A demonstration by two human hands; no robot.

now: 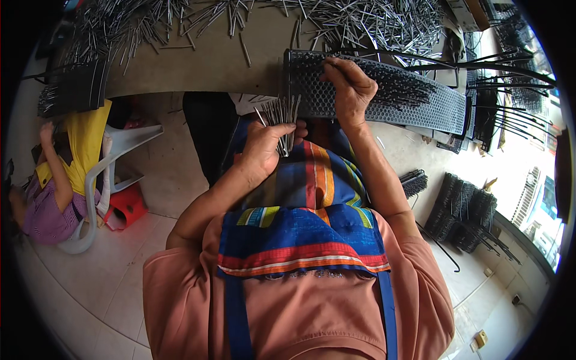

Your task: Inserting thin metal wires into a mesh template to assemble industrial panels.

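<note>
A bunch of thin metal rods point(277, 113) fans upward out of my left hand point(263, 147), whose thumb presses across them. To its right lies a long grey perforated panel point(447, 107) with rows of round holes. Many dark rods point(401, 90) stand in the holes along its middle. My right hand point(354, 90) is over the panel's left part, fingers pinched together near the far edge. Whatever sits between those fingertips is too small and dark to make out.
Heaps of loose rods point(384, 24) cover the far side of the table point(204, 66). At left, a person in a yellow apron point(87, 138) works beside a white plastic chair point(102, 168) and a red container point(127, 207). Dark bristly bundles point(462, 207) stand on the floor at right.
</note>
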